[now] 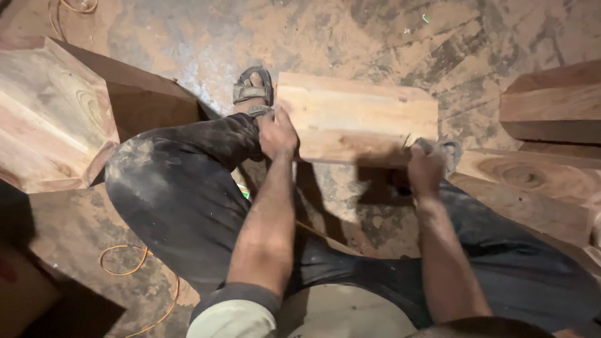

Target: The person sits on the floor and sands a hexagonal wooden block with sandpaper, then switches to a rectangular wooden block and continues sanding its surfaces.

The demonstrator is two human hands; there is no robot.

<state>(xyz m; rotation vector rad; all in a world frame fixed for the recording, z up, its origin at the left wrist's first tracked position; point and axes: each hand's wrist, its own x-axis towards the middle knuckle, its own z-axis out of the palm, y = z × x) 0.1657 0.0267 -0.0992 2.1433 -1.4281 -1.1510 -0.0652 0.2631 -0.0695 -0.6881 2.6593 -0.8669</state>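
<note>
1. The right hand [426, 169] is blurred; the small tool in it cannot be identified.
2. Its shadow hides the wooden block's [357, 119] lower right corner.
3. The picture's edges cut off the timber pieces [50, 112] at left and right.

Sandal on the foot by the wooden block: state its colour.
Grey sandal, dusty; head view shows it best.

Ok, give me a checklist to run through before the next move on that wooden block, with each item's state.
1. Left hand grips the block at its left end: ok.
2. Right hand at the block's right lower corner: ok.
3. What the right hand holds: cannot tell.
4. Sandalled foot beside the block's left end, close to it: not ok.
5. Orange cable lies away from the block: ok.
</note>
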